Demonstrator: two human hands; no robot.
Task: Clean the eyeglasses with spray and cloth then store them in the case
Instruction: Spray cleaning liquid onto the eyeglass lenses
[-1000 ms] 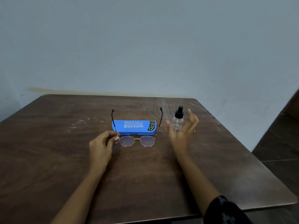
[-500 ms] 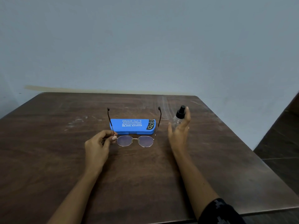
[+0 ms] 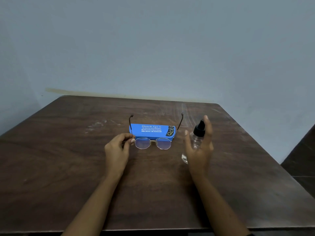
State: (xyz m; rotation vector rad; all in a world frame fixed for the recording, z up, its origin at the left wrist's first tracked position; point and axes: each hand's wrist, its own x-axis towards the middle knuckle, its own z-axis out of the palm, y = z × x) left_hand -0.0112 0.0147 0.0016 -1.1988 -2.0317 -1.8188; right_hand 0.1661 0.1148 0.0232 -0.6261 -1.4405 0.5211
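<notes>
The dark brown wooden table (image 3: 68,167) carries everything, and on its far middle lies the closed blue rectangular plastic case (image 3: 152,130) with white print on the lid. I judge that the task is at its first step: the spray is being brought to the lenses, and no wiping is done yet. No cloth is visible anywhere; perhaps it is inside the case, but I cannot tell.

The right hand (image 3: 199,147) holds the small clear plastic spray bottle with a black nozzle (image 3: 196,138) lifted off the table and tilted, to the right of the case. Its fingers (image 3: 207,123) wrap the bottle, and one fingertip stands high beside the black cap.

The left hand (image 3: 117,150) pinches the thin gold metal round-lens eyeglasses (image 3: 152,143) at their left hinge, thumb and forefinger closed on the frame. The glasses stand just in front of the case, with open temples that reach back on both sides of it.

The next move probably calls for turning the nozzle toward the lenses, bringing it near and pressing the cap while the left hand holds the frame steady.
</notes>
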